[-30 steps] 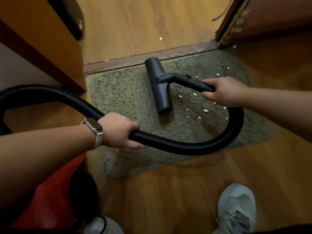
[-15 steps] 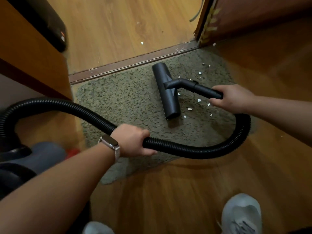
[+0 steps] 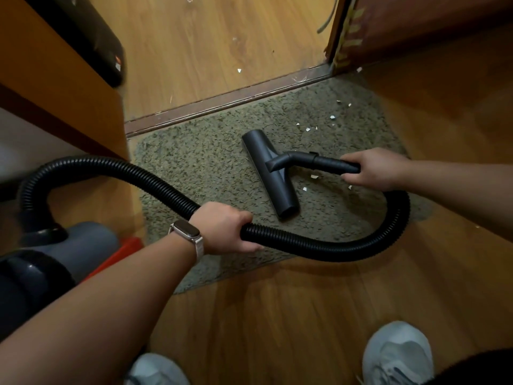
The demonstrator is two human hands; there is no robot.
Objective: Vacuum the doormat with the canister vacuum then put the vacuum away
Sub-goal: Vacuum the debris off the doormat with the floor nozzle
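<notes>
One mat [image 3: 211, 168] is laid at the threshold [image 3: 222, 102]. One nozzle [image 3: 270, 173] is set flat on its middle. The tube [image 3: 327, 162] is clamped in the right hand [image 3: 374, 169]. The hose [image 3: 305, 245] is clasped by the left hand [image 3: 224, 227]. One canister [image 3: 69, 245] is seen at left, off the mat. About ten white scraps [image 3: 314, 177] are counted on the mat, mostly right of the nozzle. Two shoes [image 3: 397, 354] are noted.

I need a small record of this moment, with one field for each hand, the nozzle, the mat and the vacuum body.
left hand: grips the hose
right hand: grips the wand
floor nozzle: flat on the doormat
white scraps: scattered on the doormat, mostly right of the nozzle
canister: on the floor, at the left
</notes>
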